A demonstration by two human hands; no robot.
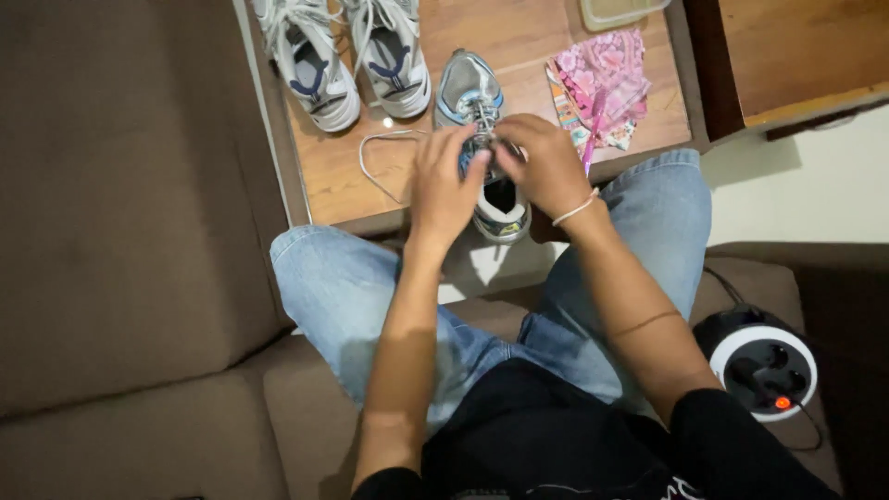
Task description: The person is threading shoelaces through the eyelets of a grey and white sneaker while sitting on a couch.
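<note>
- Seated on a brown sofa (120,231), the person leans over a low wooden table (519,46), knees in blue jeans (370,306) just short of its edge.
- Both hands meet over a grey and blue shoe (469,93) standing at the table's near edge, toe pointing away, heel toward the knees.
- The left hand (444,185) sits on the shoe's left side, fingers curled down onto the lace area; they look pinched on the lace (375,167), though the grip itself is hidden under the knuckles.
- A loose white loop of that lace trails off to the left across the wood.
- The right hand (546,167) covers the shoe's right side, fingers bent and closed in toward the eyelets, touching the left fingertips; what it pinches I cannot tell.
- A thin band (576,208) circles the right wrist.
- Only the toe, and the heel opening below the hands, show clear of the fingers.
- Farther back on the table, to the left, stands a pair of white sneakers (356,56), side by side, laces in.
- To the right of the shoe lies a pink patterned cloth (607,74), with a pink stick-like item (593,130) on it, just beside the right hand.
- A clear container (616,11) peeks in at the table's far edge.
- Down on the right, on the sofa, rests a round black and white device (764,361) with a small red light.
</note>
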